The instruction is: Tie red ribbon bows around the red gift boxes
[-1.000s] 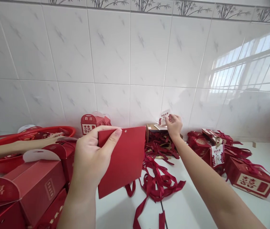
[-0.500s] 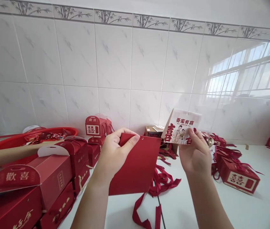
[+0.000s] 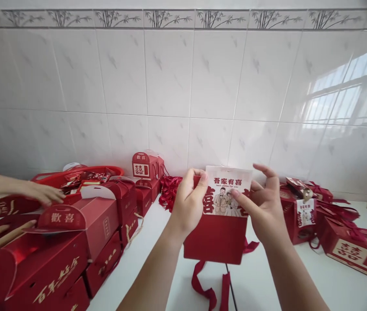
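Note:
Between the thumb and fingers of my left hand (image 3: 191, 201) is the upper left corner of a plain red card (image 3: 215, 239). A white wedding card (image 3: 227, 183), printed with a couple and red characters, lies against its upper front, its left edge by my left thumb. My right hand (image 3: 264, 203) has its thumb on the printed face. Its index finger sticks up, apart from the card, and the other fingers curl at the right edge, partly hidden. Below the cards, a dark red ribbon (image 3: 202, 285) trails over the white table (image 3: 154, 263).
Red gift boxes (image 3: 102, 216) are stacked at left, before a red basin (image 3: 107, 169) of small packets. Another person's hand (image 3: 14, 194) reaches over them. Ribbon-tied boxes (image 3: 355, 246) stand at right. Bunched ribbon (image 3: 170, 192) lies near the tiled wall (image 3: 167, 73).
My right hand has brought the printed card leftward onto the front of the red card, and its index finger has lifted. At left, the other person's hand has come into view. The view has turned left.

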The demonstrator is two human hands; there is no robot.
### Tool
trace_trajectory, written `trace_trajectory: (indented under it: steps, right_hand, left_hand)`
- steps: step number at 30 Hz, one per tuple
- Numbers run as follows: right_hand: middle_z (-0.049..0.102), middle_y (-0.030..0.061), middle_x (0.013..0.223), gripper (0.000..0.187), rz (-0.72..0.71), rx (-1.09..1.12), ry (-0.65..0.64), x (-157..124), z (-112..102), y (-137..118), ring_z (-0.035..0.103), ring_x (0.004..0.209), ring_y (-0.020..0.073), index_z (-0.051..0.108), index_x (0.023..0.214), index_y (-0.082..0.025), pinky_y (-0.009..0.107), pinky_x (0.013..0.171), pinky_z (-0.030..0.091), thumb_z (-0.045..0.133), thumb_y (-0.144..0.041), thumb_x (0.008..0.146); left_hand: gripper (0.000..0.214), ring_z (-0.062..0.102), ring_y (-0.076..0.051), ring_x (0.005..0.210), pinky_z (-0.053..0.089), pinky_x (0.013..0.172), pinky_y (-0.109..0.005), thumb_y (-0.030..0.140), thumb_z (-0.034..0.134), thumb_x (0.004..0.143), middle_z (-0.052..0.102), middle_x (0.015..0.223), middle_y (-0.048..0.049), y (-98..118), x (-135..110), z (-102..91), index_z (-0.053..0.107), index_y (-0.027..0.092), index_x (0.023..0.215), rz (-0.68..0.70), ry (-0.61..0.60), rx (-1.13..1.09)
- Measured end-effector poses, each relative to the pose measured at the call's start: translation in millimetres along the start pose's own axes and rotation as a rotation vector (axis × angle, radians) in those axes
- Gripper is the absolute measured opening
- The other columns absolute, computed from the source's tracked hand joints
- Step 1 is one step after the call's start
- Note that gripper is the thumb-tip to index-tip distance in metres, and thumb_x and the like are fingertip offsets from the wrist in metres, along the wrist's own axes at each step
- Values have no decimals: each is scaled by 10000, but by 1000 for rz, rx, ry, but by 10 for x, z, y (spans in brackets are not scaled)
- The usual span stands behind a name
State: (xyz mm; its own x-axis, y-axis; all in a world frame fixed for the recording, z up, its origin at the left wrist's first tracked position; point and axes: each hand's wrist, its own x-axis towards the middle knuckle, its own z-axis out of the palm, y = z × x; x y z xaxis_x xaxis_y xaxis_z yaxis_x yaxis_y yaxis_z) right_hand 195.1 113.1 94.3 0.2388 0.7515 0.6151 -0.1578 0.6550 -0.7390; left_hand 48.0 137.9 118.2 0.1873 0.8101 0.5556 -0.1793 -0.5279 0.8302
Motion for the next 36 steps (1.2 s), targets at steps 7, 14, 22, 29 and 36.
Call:
trace_trajectory:
  steps: [7, 14, 22, 29, 36]
  right_hand:
    - [623, -5, 825, 194, -54, -157, 65, -53, 64, 90, 585, 688, 139, 547, 867, -244, 250, 597, 513, 674, -376, 804]
    - [640, 7, 981, 230, -55, -8, 80, -61, 115, 4, 624, 801, 156, 562, 939, -264, 266, 649, 539, 715, -310, 775]
    - [664, 21, 889, 136, -18, 21, 61, -116, 102, -40, 614, 669, 137, 601, 851, -227, 255, 568, 523, 698, -294, 784]
    - [684, 28, 901, 139, -76, -51, 123, -113, 124, -99, 645, 745, 158, 628, 808, -217, 265, 614, 539, 733, -275, 738]
    - [664, 2, 777, 184, -54, -31, 153, -124, 142, -117, 600, 577, 133, 621, 787, -227, 249, 483, 512, 764, -291, 692]
  left_hand:
    - [271, 515, -91, 677, 448, 606, -201, 474, 540, 877, 548, 856, 24, -3, -14, 61, 419, 251, 973, -25, -10, -25]
    - [144, 599, -151, 874, 510, 747, -270, 300, 529, 901, 605, 1015, -18, 52, -47, 28, 501, 255, 1034, 26, -112, -77]
    - [103, 616, -159, 810, 514, 695, -264, 292, 492, 906, 628, 973, -27, 125, -64, 7, 558, 214, 898, -6, -195, -86]
    - [88, 613, -154, 852, 505, 714, -248, 272, 483, 914, 628, 1009, -17, 137, -95, 30, 555, 222, 910, 39, -172, -73]
    - [79, 611, -156, 883, 512, 740, -251, 251, 482, 912, 615, 1046, -21, 163, -109, 35, 552, 232, 942, 60, -165, -74]
